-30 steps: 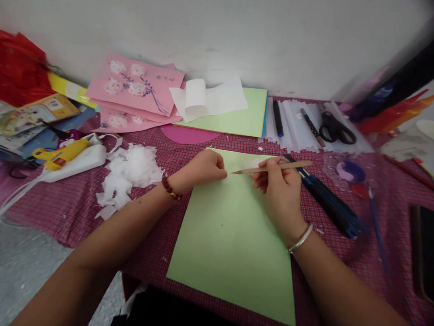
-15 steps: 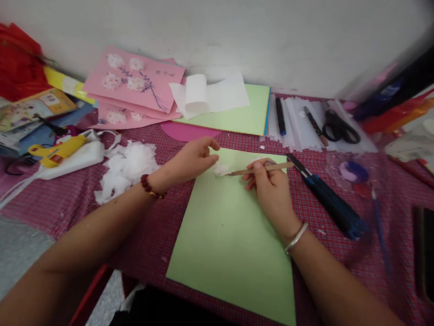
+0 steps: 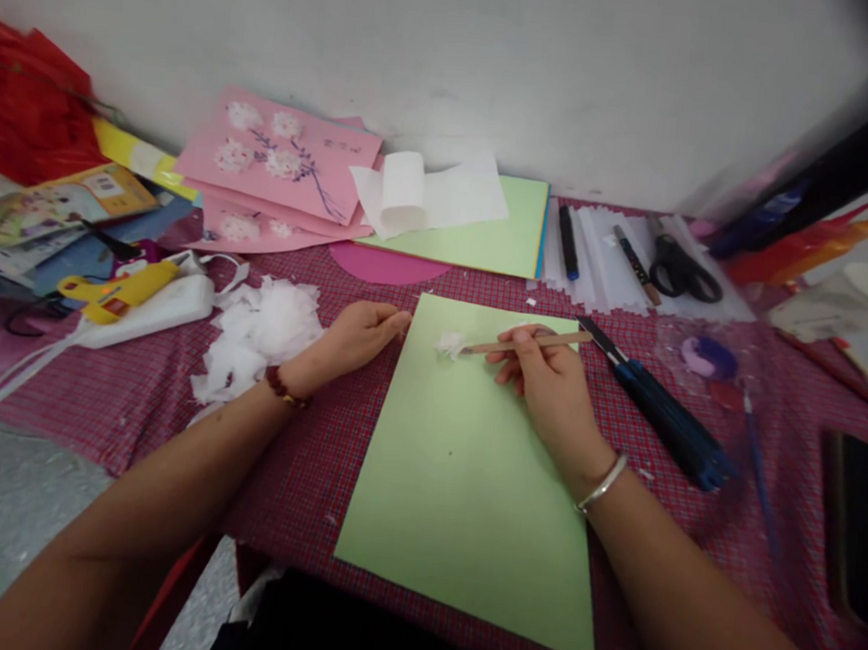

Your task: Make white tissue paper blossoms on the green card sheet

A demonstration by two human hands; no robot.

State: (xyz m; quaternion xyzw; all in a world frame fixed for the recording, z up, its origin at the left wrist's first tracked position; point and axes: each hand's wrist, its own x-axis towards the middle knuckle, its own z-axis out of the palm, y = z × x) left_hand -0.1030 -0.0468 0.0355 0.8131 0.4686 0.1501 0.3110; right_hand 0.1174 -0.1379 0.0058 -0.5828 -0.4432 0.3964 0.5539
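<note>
A light green sheet of paper (image 3: 466, 488) lies in front of me with a small tuft of white tissue paper (image 3: 450, 344) near its top edge. My right hand (image 3: 550, 374) is closed on a thin wooden stick (image 3: 488, 347), held like a pen, its tip at the tuft. Just left of the sheet, my left hand (image 3: 364, 338) rests low over the tablecloth, fingers drawn together and nothing visible in them. A loose pile of white tissue pieces (image 3: 264, 332) lies beside my left wrist.
Pink cards (image 3: 282, 158) with white tissue flowers lie at the back, beside a tissue roll (image 3: 404, 187). To the right are a box cutter (image 3: 663, 413), scissors (image 3: 685, 270) and a marker (image 3: 568, 243). A yellow glue gun (image 3: 117, 290) sits on the left.
My left hand has moved left and down, off the green sheet, and its fingers have closed together. The right hand keeps the stick at the tuft. The view has shifted slightly.
</note>
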